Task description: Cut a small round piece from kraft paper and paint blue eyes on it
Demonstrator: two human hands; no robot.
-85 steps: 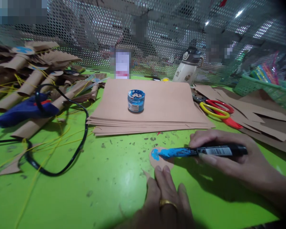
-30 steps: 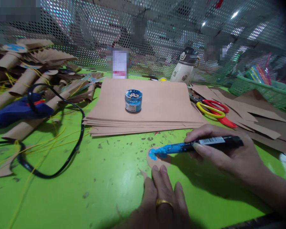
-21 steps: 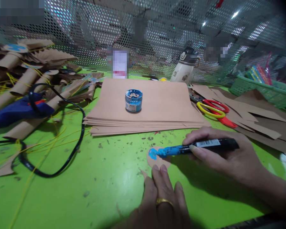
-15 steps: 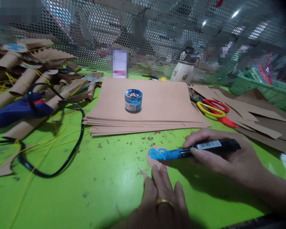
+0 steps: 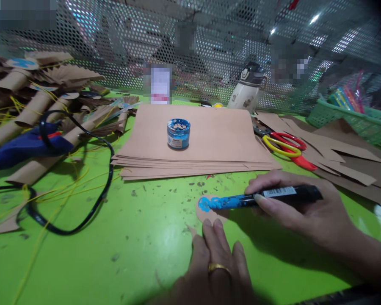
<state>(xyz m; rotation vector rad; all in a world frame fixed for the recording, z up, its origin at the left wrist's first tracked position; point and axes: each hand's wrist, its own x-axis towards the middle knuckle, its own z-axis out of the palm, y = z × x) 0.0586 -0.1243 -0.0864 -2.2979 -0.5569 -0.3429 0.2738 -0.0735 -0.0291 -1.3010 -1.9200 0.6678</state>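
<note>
A small round disc of brown paper (image 5: 203,215) lies on the green table, with wet blue paint across its upper part. My left hand (image 5: 220,262), a gold ring on one finger, rests with fingertips stretched onto the disc's near edge. In my right hand (image 5: 307,216) is a black marker (image 5: 279,192), held almost level between thumb and fingers. Its front end is coated in blue paint and touches the painted area of the disc. Farther back, an uncapped jar of blue paint (image 5: 178,137) stands on a stack of brown paper sheets (image 5: 216,135).
Rolled and pleated brown paper pieces (image 5: 34,106) are heaped at left, beside a blue glue gun (image 5: 28,148) with a looping black cord (image 5: 109,178). Scissors (image 5: 285,146) and paper strips (image 5: 349,169) lie right. Behind are a white bottle (image 5: 244,95) and a green basket (image 5: 343,120).
The marker's tip has shifted slightly across the disc, and the blue paint near it looks more filled in. My left hand has stayed in place.
</note>
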